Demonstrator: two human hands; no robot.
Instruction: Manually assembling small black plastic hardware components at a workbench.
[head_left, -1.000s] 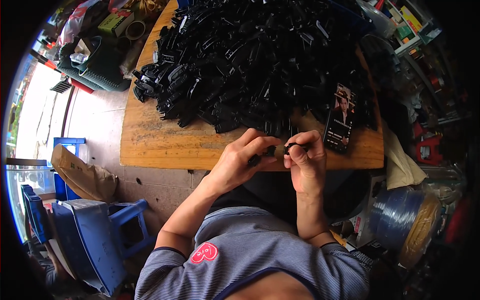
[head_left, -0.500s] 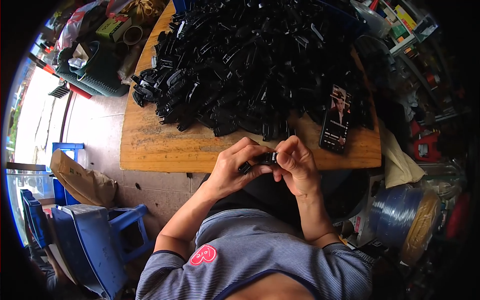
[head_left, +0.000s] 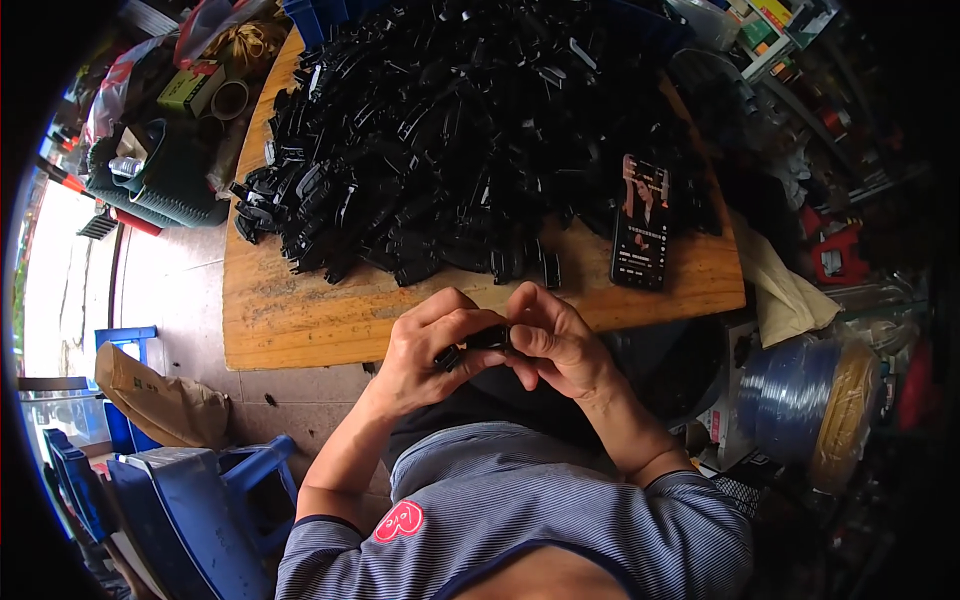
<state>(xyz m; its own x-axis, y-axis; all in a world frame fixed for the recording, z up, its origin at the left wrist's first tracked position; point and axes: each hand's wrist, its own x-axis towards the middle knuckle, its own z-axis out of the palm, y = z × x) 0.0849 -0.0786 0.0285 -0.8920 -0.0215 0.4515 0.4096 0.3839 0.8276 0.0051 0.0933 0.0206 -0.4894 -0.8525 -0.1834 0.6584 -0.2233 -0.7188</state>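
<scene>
Just off the table's near edge, a small black plastic part (head_left: 488,338) is held between my two hands. My left hand (head_left: 415,350) closes round it, thumb below and fingers above, and a dark end shows beside the palm. At the part's right end, the thumb and curled fingers of my right hand (head_left: 565,345) press against it, covering that end. A large heap of similar black plastic parts (head_left: 430,150) lies beyond my hands on the wooden table (head_left: 290,325).
A phone with a lit screen (head_left: 640,225) lies at the heap's right side. Blue bins (head_left: 325,18) stand at the table's far side. On the left are a blue stool (head_left: 255,480) and a cardboard piece (head_left: 160,395); on the right, a wrapped blue roll (head_left: 790,405).
The view has shifted, so the table sits lower and further left. Both hands stay on the black plastic part, which has turned slightly; my right fingers have shifted at its end.
</scene>
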